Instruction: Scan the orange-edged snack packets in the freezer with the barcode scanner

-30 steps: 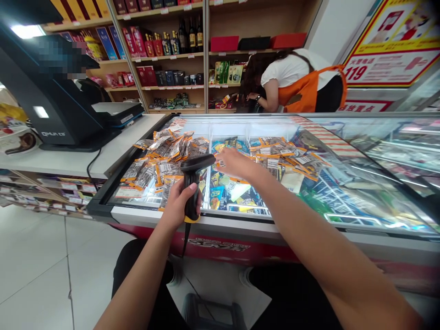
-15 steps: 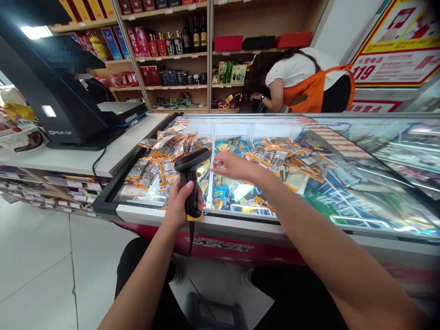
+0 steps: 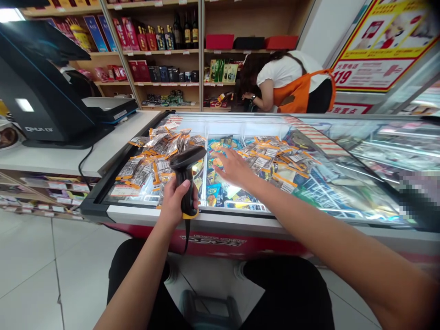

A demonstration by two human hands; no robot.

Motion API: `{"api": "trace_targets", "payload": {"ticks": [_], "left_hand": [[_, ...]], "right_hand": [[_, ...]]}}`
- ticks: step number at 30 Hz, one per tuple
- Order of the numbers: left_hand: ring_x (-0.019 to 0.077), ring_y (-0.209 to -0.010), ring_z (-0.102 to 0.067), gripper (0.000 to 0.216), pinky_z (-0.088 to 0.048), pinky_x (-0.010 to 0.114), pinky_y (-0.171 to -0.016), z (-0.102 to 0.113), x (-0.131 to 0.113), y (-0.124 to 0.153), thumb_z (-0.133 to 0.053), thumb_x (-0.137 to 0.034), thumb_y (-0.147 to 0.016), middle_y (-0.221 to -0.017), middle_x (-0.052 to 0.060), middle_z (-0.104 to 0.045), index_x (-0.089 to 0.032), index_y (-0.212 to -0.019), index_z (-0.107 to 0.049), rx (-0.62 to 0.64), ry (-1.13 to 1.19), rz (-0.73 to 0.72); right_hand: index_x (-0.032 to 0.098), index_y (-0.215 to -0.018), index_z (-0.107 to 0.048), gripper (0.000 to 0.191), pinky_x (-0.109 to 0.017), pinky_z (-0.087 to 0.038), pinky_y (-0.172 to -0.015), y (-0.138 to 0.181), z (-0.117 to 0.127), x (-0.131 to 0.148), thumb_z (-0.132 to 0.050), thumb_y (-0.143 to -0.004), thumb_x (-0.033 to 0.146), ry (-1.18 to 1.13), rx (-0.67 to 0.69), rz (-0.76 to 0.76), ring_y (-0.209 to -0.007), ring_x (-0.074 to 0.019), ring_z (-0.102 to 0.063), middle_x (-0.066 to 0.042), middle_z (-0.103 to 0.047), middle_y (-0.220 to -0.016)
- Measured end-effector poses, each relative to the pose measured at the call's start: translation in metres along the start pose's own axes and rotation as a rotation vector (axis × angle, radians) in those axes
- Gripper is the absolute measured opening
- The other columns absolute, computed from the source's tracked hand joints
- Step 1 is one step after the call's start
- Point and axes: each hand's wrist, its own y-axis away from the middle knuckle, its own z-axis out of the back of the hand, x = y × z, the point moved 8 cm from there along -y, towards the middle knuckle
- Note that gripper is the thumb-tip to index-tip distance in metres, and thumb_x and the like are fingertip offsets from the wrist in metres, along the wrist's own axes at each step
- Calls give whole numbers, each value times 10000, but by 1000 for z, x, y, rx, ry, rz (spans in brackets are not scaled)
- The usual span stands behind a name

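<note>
A black and yellow handheld barcode scanner (image 3: 187, 183) stands upright in my left hand (image 3: 175, 199), fingers wrapped round its grip, its cord hanging down. My right hand (image 3: 235, 168) hovers palm down over the freezer's glass lid, fingers spread, with nothing in it. To the left of the scanner lies a pile of small clear packets with orange edges (image 3: 156, 158). A second pile of orange-edged packets (image 3: 271, 153) lies just right of my right hand. Blue and yellow bags (image 3: 213, 195) show through the glass below.
The chest freezer (image 3: 223, 220) spans the front. On the left counter (image 3: 113, 142) stand a black terminal (image 3: 51, 101) and cables. A person in an orange apron (image 3: 302, 91) bends behind the freezer near the shelves (image 3: 165, 96). A stool (image 3: 209, 309) sits between my legs.
My right hand has opened from curled fingers to spread ones. The view has swung a little to the right. My left hand keeps its hold on the barcode scanner.
</note>
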Motion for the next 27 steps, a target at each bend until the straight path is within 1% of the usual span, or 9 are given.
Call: {"api": "trace_targets", "payload": {"ticks": [5,9,14,17,19,21,23,25,27], "left_hand": [[126,-449,-572,353,-456,231,-427,1,1,1,-678,-498,-951,-653,-30,-632,-181,-1058,-564,12,-1,8],[130,-459,-586,330,-459,231,-436,1,2,1,-664,-490,-969,-661,-33,-632,-188,-1050,-558,16,-16,6],[127,-457,-588,319,-455,226,-436,1,0,1,-664,-483,-971,-661,-39,-629,-193,-1047,-556,9,-17,1],[126,-452,-579,336,-451,229,-423,1,0,1,-675,-494,-957,-660,-33,-627,-187,-1022,-554,-4,-10,7],[123,-450,-570,344,-450,229,-420,1,1,0,-679,-495,-951,-659,-30,-626,-182,-1027,-558,-13,-10,12],[122,-450,-568,346,-453,230,-426,2,1,0,-680,-492,-950,-654,-31,-625,-179,-1038,-561,-14,-8,6],[122,-449,-569,345,-455,231,-429,2,1,0,-679,-491,-949,-651,-32,-623,-180,-1045,-562,-7,-6,2],[123,-448,-566,347,-457,233,-429,1,1,0,-677,-493,-949,-651,-33,-624,-182,-1057,-566,4,-5,-2],[124,-450,-568,349,-462,234,-432,1,0,0,-675,-495,-948,-653,-32,-627,-185,-1065,-567,11,-7,-6]], "right_hand": [[170,-1598,-529,719,-614,-320,-1269,3,11,-53,-466,-1046,625,109,88,-67,-1580,-428,-352,-185,-408,-1704],[174,-1518,-619,647,-608,-358,-1248,12,18,-106,-440,-1050,583,163,125,-55,-1505,-406,-471,-170,-578,-1577],[183,-1403,-708,549,-597,-417,-1181,30,32,-173,-414,-1062,496,194,29,-83,-1433,-412,-526,-203,-628,-1509],[204,-1357,-724,523,-614,-431,-1154,32,40,-193,-404,-1059,489,210,5,-120,-1367,-408,-578,-203,-672,-1435],[214,-1354,-721,521,-652,-365,-1199,28,47,-185,-385,-1069,494,225,-13,-132,-1385,-402,-567,-193,-670,-1440],[197,-1368,-716,544,-659,-260,-1258,25,58,-160,-346,-1094,487,223,-70,-147,-1468,-393,-497,-203,-625,-1509],[154,-1428,-680,592,-608,-281,-1273,29,63,-122,-307,-1113,489,170,-84,-137,-1512,-369,-462,-199,-580,-1567],[153,-1514,-616,648,-575,-347,-1257,42,55,-83,-291,-1112,544,125,-15,-110,-1541,-368,-435,-178,-540,-1613],[176,-1568,-564,681,-604,-320,-1269,59,44,-59,-303,-1096,592,133,44,-109,-1585,-394,-360,-164,-479,-1666]]}}
